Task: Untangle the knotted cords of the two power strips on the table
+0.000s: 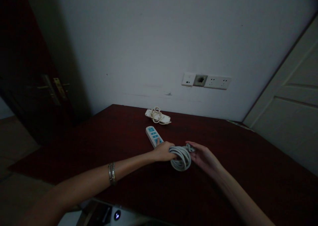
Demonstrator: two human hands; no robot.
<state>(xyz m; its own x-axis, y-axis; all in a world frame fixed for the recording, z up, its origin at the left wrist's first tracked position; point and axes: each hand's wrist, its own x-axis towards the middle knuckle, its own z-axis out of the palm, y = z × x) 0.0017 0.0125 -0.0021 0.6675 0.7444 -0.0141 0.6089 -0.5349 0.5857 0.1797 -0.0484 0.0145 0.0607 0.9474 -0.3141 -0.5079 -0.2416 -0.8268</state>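
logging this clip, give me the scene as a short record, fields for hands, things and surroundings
left hand: thumb on the long white power strip with blue sockets, fingers at the coiled grey cable
left wrist: silvery metal bracelet
right hand: fingers at the cable's bunched end
surface: dark red tabletop
further back: white oblong strip with looped cream cord
wall: row of white and grey square-edged plates

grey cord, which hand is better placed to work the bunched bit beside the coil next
Probably the right hand: it is already at the bunched bit. The left hand looks occupied, holding the coil with one digit over the power strip.
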